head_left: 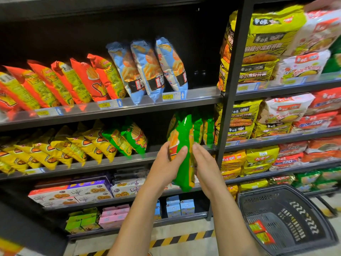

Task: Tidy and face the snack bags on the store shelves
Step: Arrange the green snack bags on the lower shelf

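Gripping green snack bag (181,137): left hand (166,163) clamped on 9 o'clock edge, right hand (204,163) flat at 3 o'clock, fingers straight. Needed label squared front before reshelving.

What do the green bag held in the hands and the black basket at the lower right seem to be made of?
Green bag: probably thin plastic film with a glossy finish; it shows bright highlights and creases.
Black basket: apparently rigid moulded plastic with a dull finish; its walls have regular slots.
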Demonstrator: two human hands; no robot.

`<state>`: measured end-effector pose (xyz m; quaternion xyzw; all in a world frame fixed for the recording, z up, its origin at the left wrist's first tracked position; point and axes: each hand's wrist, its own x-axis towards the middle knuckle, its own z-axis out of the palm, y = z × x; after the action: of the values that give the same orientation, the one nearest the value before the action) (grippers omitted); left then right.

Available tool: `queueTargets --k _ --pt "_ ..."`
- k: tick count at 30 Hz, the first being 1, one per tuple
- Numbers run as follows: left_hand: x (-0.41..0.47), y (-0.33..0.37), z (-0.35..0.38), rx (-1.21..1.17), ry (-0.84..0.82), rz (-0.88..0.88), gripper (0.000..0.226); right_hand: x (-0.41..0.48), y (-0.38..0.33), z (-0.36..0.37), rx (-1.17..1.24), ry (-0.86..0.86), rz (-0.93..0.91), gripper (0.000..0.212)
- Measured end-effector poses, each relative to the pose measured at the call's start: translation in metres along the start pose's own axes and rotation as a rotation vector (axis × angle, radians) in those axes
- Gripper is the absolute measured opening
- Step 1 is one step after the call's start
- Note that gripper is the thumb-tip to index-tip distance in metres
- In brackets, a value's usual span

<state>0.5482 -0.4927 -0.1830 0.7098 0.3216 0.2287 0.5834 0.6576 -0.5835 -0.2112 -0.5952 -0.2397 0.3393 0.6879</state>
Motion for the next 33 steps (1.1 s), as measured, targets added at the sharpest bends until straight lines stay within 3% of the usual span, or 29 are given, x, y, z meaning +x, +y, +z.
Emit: queueTargets --k 3,5,7,9,11,14,17,20,24,29,33 --pt "0.002 -0.004 0.001 -0.03 0.014 -0.064 0.09 0.0 -0.002 -0.004 -0.061 -0.022 -0.021 0.038" --pt "0.003 -0.006 0.001 -0.05 0.048 -0.087 0.097 -0.002 -0.004 -0.007 -0.082 -0.031 -0.027 0.036" --pt "0.006 -0.01 0.0 -0.104 0.088 -0.125 0.082 -0.002 -0.004 -0.01 -0.095 -0.028 -0.037 0.036" --pt "0.008 -0.014 -0.002 -0.185 0.104 -0.159 0.047 0.0 -0.003 -0.012 -0.102 -0.002 -0.056 0.033" --pt "0.009 -0.018 -0.005 -0.301 0.076 -0.193 0.034 0.003 -0.001 -0.015 -0.097 0.049 -0.094 0.03" --pt "0.009 -0.023 -0.009 -0.459 0.018 -0.197 0.032 0.006 0.001 -0.017 -0.157 0.076 -0.082 0.049" --pt "0.009 -0.026 -0.009 -0.534 -0.017 -0.197 0.032 0.008 0.007 -0.016 -0.221 -0.033 -0.002 0.068" --pt "0.01 -0.031 -0.012 -0.545 -0.033 -0.186 0.042 0.011 0.013 -0.011 -0.21 -0.104 0.016 0.054" --pt "0.016 -0.037 -0.019 -0.481 -0.027 -0.163 0.051 0.019 0.02 -0.007 -0.183 -0.049 -0.037 0.032" --pt "0.03 -0.045 -0.036 -0.356 0.007 -0.165 0.032 0.039 0.03 0.003 -0.233 -0.006 -0.081 0.026" --pt "0.054 -0.064 -0.053 -0.323 0.068 -0.216 0.031 0.065 0.039 0.018 -0.278 -0.038 -0.07 0.022"
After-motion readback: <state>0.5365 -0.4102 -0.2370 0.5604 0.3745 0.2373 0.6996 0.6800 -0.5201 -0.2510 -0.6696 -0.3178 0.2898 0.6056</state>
